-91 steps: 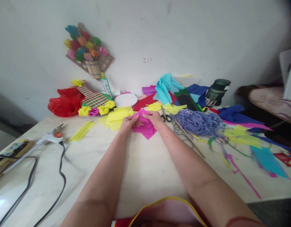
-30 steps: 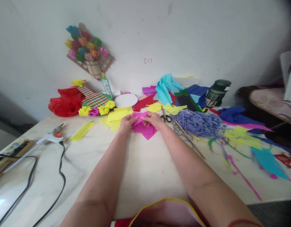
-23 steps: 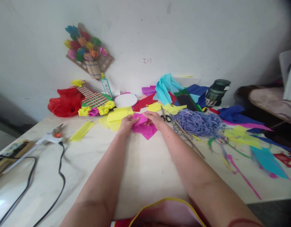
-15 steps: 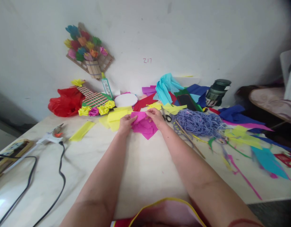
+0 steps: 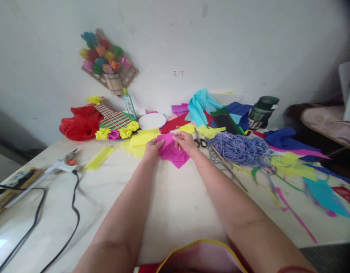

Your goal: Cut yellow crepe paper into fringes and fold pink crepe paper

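Note:
Both my hands work a sheet of magenta tissue paper (image 5: 175, 155) that lies on the pale table (image 5: 169, 204). My left hand (image 5: 152, 149) pinches its upper left edge, fingers closed on the paper. My right hand (image 5: 186, 143) grips the upper right part, thumb and fingers pressed on a fold. The lower corner of the sheet rests flat on the table. Yellow tissue sheets (image 5: 140, 140) lie just left of my left hand, and black-handled scissors (image 5: 200, 141) lie just right of my right hand.
A tangle of lilac yarn (image 5: 237, 148) and a thin wooden stick (image 5: 228, 167) lie to the right, with coloured paper scraps beyond. A glue gun (image 5: 62, 165) and its black cord (image 5: 75, 204) lie left. Paper flowers (image 5: 118, 133), a red bag (image 5: 78, 123), a white dish (image 5: 152, 120) and a dark jar (image 5: 260, 112) stand along the wall.
My hands have kept hold of the magenta paper and shifted their fingers slightly along its upper edge, folding it. Nothing else on the table has moved.

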The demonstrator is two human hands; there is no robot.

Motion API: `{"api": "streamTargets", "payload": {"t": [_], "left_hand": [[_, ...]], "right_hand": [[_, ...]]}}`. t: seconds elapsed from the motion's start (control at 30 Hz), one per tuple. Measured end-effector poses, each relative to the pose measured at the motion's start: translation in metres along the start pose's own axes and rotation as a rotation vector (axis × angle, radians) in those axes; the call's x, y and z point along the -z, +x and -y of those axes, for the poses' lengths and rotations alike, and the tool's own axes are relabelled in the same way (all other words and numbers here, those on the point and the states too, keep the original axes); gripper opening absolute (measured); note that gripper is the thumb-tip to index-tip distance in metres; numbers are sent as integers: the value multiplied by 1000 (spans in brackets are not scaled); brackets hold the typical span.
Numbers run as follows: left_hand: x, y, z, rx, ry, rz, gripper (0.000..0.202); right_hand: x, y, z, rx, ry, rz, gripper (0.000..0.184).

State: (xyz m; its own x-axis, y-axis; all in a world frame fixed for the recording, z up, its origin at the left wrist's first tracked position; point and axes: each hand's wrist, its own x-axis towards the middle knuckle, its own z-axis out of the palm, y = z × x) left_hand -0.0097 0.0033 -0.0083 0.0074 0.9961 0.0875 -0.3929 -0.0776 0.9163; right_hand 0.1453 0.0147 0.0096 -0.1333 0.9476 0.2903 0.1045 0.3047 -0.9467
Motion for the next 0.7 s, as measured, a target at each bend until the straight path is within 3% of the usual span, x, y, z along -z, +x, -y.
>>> {"api": "streamTargets", "payload": {"t": [0.13, 0.23, 0.47, 0.7], "left_hand": [[2, 0, 2, 0, 44, 76, 41], [1, -1, 2, -7, 84, 132, 46], [-4, -9, -5, 79, 193, 282, 76], [-5, -10, -6, 52, 323, 318, 81]], "right_hand": [[5, 5, -4, 215, -252, -179, 17], [6, 7, -4, 289, -315, -140, 19], [4, 0, 2, 81, -171, 152, 18], [2, 0, -2, 21, -138, 158, 22]]}}
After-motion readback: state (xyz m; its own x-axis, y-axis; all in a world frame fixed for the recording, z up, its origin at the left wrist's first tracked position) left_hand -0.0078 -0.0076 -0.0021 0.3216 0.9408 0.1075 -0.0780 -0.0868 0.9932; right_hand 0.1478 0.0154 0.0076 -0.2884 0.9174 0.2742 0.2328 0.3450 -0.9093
